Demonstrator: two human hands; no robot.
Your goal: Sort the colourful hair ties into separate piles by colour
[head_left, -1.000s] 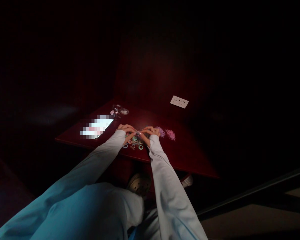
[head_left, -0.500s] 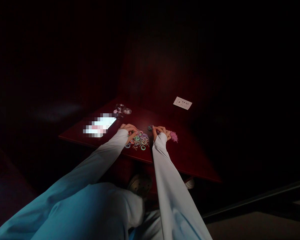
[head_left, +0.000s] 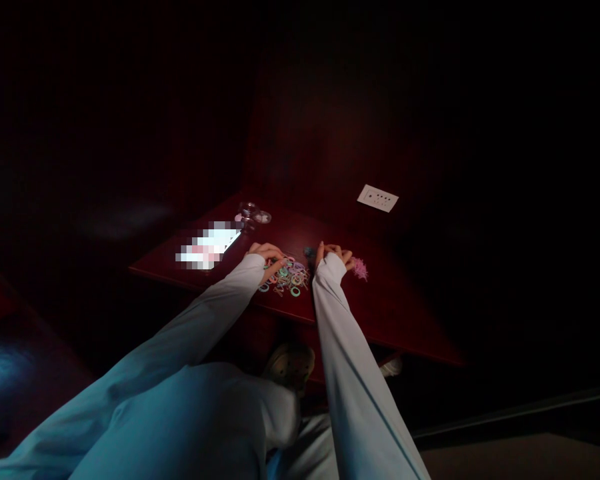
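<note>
A pile of small hair ties (head_left: 295, 280) in several pastel colours lies near the table's front edge. My left hand (head_left: 266, 253) reaches over its left side, thumb and fingertips drawn together at the pile; whatever they grip is too small to make out. To the right of the pile, my right hand (head_left: 334, 255) rests low over the table with its thumb raised apart from the bent fingers. A pink clump of small bands (head_left: 360, 269) sits by its outer fingers. Just left of its thumb is a small dark bluish bunch (head_left: 309, 252), kind unclear.
A lit, blurred-out phone (head_left: 213, 243) lies on the left of the dark red table (head_left: 390, 313). Behind it stands a clear container (head_left: 249, 212) beside a round clear lid (head_left: 263, 217). A white socket plate (head_left: 378, 198) is on the wall. A shoe (head_left: 291, 365) shows below.
The whole view has shifted, so the table appears slightly further right and higher. My right thumb has lifted away from the small bluish bunch. My left hand remains at the pile.
</note>
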